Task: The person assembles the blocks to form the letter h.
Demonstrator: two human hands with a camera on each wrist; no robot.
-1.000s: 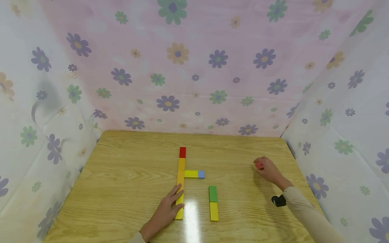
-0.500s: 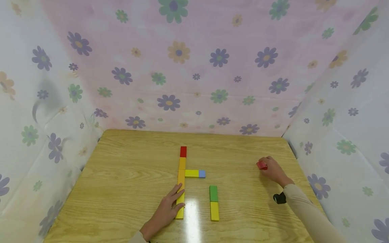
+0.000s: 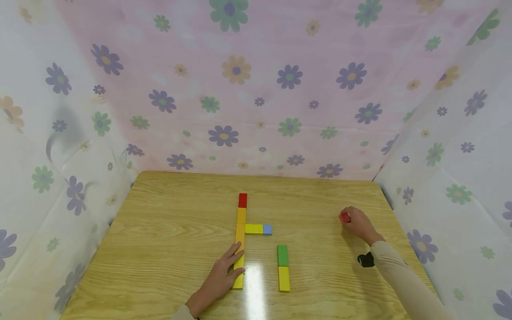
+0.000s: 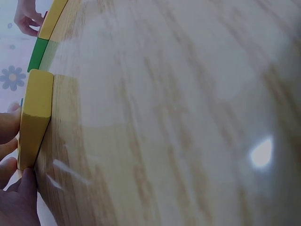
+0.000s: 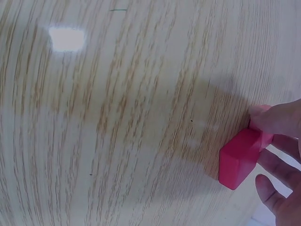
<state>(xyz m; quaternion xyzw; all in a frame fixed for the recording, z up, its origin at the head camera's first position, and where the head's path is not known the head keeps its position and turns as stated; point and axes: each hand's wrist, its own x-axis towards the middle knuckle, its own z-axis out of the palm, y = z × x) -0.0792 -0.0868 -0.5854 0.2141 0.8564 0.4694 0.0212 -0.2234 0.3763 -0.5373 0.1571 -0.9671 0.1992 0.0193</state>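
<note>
In the head view my left hand (image 3: 218,278) lies over the near part of a straight row of blocks, fingers extended across it. The row has a red block (image 3: 242,200) at the far end, then orange blocks (image 3: 241,215), then a yellow block (image 3: 238,282) nearest me. In the left wrist view the fingertips touch the yellow block (image 4: 35,96). My right hand (image 3: 358,224), at the table's right side, pinches a red block (image 5: 240,155) between thumb and fingers. More red shows under the thumb; I cannot tell whether it is a separate piece.
A yellow block (image 3: 254,229) and a small blue block (image 3: 267,229) branch rightward from the row. Nearer me, a green block (image 3: 282,255) and a yellow block (image 3: 284,279) lie end to end. Flowered cloth (image 3: 256,89) surrounds the wooden table (image 3: 180,200).
The red block in my right hand has turned a little, showing more of itself. My left hand and the blocks on the table hold their places.
</note>
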